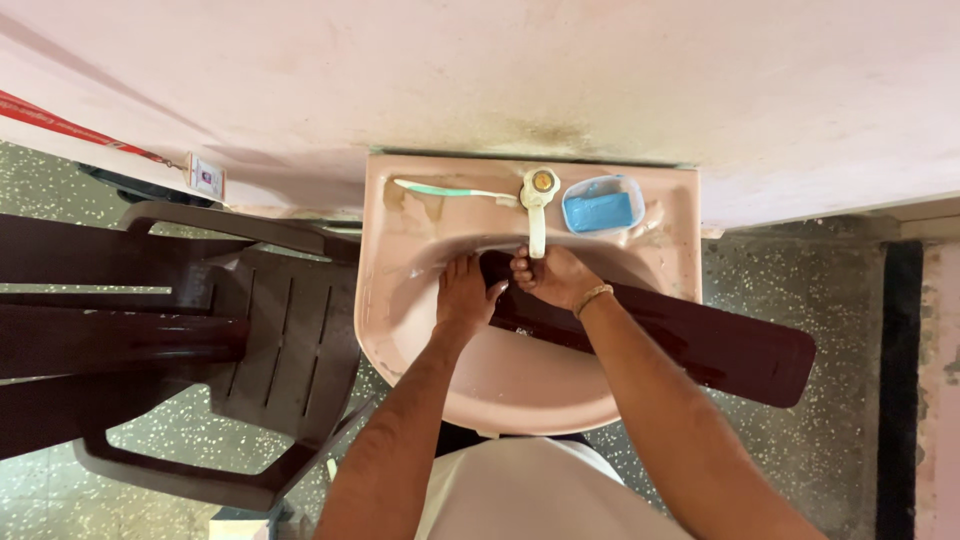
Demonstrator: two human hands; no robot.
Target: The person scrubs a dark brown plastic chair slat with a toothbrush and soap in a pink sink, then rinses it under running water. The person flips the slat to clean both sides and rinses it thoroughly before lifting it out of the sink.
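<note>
A: What sits nearest the person, starting from the pale pink ceramic wash basin (pixel 470 395)?

B: The basin's front rim is just above their white shirt. Across the bowl lies a long, flat, dark brown paddle-shaped blade (pixel 700 345); its wide end sticks out well past the basin's right rim, and its narrow end sits under the tap.

A: And the hands?

B: The left hand (pixel 465 292) presses flat, fingers spread, on the blade's narrow end inside the bowl. The right hand (pixel 553 276), with a metal bangle at the wrist, is curled over the same end just below the white tap (pixel 538 205).

A: How far along does the washing look?

B: The blade looks wet and glossy near the basin, so rinsing seems under way. I judge the far end still unwashed.

A: Behind that?

B: On the basin's back ledge, a green-and-white toothbrush (pixel 450 190) left of the tap, a blue soap dish (pixel 602 205) right. A dark brown plastic chair (pixel 230 330) stands left of the basin.
</note>
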